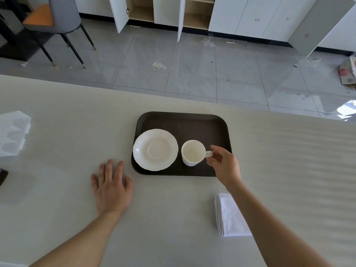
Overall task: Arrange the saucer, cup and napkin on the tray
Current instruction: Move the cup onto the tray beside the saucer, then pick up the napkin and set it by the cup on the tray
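Note:
A dark brown tray [192, 122] lies on the pale table. On its left half rests a white scalloped saucer [155, 149], its near-left rim overhanging the tray edge. A white cup [192, 153] stands upright on the tray to the right of the saucer, apart from it. My right hand [224, 165] pinches the cup's handle between thumb and fingers. My left hand [111, 186] lies flat on the table, fingers spread, just left of the tray. A folded white napkin [229, 214] lies on the table near the front right, partly under my right forearm.
A stack of translucent white plastic pieces [13, 132] sits at the table's left edge, with a dark object [2, 176] below it. Beyond the table's far edge are a tiled floor, a grey chair [54, 18] and white cabinets with open doors.

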The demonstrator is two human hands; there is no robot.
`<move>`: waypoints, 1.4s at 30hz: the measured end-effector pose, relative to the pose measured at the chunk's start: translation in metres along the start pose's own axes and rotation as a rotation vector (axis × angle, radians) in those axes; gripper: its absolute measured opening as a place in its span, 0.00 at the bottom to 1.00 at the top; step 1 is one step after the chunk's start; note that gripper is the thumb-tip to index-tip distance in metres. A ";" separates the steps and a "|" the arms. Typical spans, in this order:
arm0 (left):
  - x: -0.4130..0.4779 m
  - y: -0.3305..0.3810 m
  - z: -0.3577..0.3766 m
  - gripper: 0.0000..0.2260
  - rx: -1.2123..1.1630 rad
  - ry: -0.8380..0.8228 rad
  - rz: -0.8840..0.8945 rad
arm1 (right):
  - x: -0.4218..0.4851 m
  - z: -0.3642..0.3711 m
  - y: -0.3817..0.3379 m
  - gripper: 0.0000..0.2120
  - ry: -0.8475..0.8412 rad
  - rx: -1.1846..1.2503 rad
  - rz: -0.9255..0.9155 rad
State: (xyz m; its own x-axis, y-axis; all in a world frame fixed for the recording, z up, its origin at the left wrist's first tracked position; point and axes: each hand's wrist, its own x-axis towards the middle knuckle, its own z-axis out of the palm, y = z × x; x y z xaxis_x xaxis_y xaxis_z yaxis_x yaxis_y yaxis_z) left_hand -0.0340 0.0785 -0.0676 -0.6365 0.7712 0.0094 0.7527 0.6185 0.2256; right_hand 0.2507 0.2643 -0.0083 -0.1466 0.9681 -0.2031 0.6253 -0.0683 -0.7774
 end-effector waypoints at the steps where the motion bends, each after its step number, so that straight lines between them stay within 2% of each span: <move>1: 0.000 0.000 0.000 0.27 0.001 0.001 0.000 | -0.002 -0.002 0.001 0.20 0.004 0.008 0.007; 9: -0.001 0.001 -0.001 0.27 0.001 -0.002 -0.001 | -0.033 -0.023 0.010 0.12 0.045 0.034 0.040; 16: 0.000 0.001 0.000 0.26 -0.010 0.000 -0.009 | -0.066 -0.053 0.034 0.09 0.068 -0.180 -0.014; 20: 0.000 -0.001 0.001 0.26 -0.017 0.003 -0.010 | -0.090 -0.070 0.056 0.16 0.047 -0.386 0.077; 23: 0.000 -0.002 0.003 0.27 -0.013 0.001 -0.004 | -0.107 -0.077 0.067 0.26 0.040 -0.545 0.180; 27: 0.001 -0.003 0.003 0.27 -0.016 0.003 -0.001 | -0.118 -0.079 0.074 0.36 -0.038 -0.606 0.314; 30: 0.000 -0.002 0.003 0.27 -0.022 0.004 -0.001 | -0.121 -0.075 0.077 0.32 -0.100 -0.613 0.333; 42: -0.001 0.001 -0.003 0.27 -0.030 0.002 -0.004 | -0.112 -0.066 0.071 0.20 -0.111 -0.576 0.398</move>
State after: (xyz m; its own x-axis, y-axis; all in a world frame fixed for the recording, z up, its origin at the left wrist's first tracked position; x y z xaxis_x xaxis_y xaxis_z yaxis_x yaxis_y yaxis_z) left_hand -0.0329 0.0778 -0.0648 -0.6403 0.7681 0.0105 0.7446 0.6172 0.2543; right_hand 0.3617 0.1671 -0.0016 0.1193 0.8637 -0.4897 0.9490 -0.2442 -0.1994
